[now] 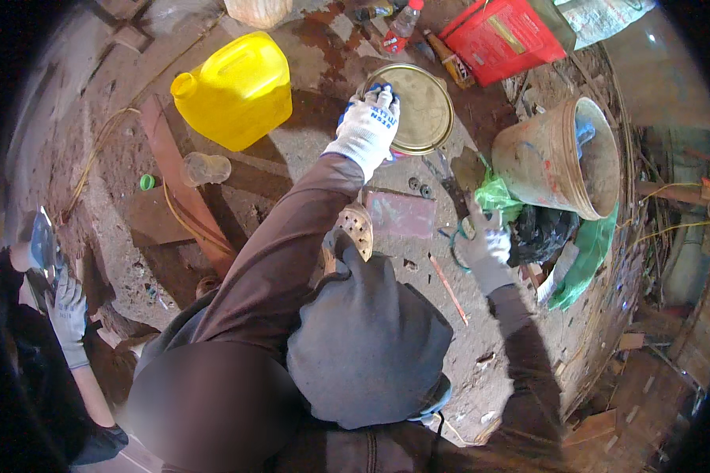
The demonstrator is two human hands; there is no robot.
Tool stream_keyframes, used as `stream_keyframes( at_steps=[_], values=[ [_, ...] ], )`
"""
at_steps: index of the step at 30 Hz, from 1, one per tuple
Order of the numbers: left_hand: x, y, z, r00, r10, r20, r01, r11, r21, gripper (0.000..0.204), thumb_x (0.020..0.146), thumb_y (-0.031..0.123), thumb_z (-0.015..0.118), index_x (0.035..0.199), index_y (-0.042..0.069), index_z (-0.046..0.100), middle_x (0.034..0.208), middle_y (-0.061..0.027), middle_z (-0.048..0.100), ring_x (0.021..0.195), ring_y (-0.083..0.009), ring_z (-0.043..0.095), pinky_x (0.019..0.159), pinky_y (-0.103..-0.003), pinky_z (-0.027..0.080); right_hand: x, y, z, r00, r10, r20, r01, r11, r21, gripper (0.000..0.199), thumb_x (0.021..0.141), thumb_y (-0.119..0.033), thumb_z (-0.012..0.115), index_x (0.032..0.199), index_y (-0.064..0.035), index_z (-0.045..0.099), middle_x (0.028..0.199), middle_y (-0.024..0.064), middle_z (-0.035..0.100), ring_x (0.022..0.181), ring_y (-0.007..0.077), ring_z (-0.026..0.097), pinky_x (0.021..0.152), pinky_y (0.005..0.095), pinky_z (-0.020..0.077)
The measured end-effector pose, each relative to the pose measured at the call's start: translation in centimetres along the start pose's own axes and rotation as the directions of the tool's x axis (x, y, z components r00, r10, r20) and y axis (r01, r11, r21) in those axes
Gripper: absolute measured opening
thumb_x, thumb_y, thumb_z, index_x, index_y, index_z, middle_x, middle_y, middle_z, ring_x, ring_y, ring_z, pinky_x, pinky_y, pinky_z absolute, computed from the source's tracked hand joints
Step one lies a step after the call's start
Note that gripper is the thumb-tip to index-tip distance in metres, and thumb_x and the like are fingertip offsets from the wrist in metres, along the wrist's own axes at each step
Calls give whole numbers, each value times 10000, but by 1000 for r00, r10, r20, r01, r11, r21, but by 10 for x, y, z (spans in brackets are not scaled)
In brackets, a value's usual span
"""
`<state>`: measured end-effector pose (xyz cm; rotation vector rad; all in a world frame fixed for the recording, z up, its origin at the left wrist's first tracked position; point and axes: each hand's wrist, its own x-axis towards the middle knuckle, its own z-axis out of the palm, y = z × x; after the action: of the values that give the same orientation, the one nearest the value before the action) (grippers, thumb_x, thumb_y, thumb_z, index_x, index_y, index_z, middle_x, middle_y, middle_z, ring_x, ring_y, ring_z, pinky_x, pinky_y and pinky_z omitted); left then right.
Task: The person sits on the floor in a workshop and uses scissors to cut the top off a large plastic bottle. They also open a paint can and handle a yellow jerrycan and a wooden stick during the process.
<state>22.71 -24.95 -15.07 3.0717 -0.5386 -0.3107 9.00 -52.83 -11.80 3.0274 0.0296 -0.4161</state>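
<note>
My left hand, in a white and blue work glove, grips the left edge of a round metal tin with a flat, gold-rimmed lid. My right hand, in a similar glove, is low over the ground beside a crumpled green plastic bag. Its fingers look curled, but what they hold is hard to make out. A thin teal loop shows beside it. Between my hands lies a flat reddish rectangular piece. My foot in a perforated tan shoe is just in front of it.
A yellow jug stands left of the tin, near a clear plastic cup and a wooden plank. To the right are a dirty bucket on its side and a red can. Another person's gloved hand is far left.
</note>
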Motion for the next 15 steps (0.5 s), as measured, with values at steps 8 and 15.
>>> stream_keyframes(
  at_steps=[8,15],
  values=[
    [16,-23,46,988,-94,-119,68,975,-210,607,923,197,603,1485,113,391,1557,-112,381,1411,-279,404,1137,-432,351,4,-40,-104,987,-71,143,107,960,-258,645,796,-382,716,1412,-360,528,1181,171,518,1013,334,626,893,457,519],
    [-4,-14,2,999,-27,-40,24,998,-65,963,627,392,892,1433,92,460,1537,-125,401,1402,-296,409,1118,-470,374,79,-73,-189,795,-507,334,606,648,-462,571,734,-373,788,1267,-219,651,1096,127,654,1043,305,641,894,434,516]
  ],
)
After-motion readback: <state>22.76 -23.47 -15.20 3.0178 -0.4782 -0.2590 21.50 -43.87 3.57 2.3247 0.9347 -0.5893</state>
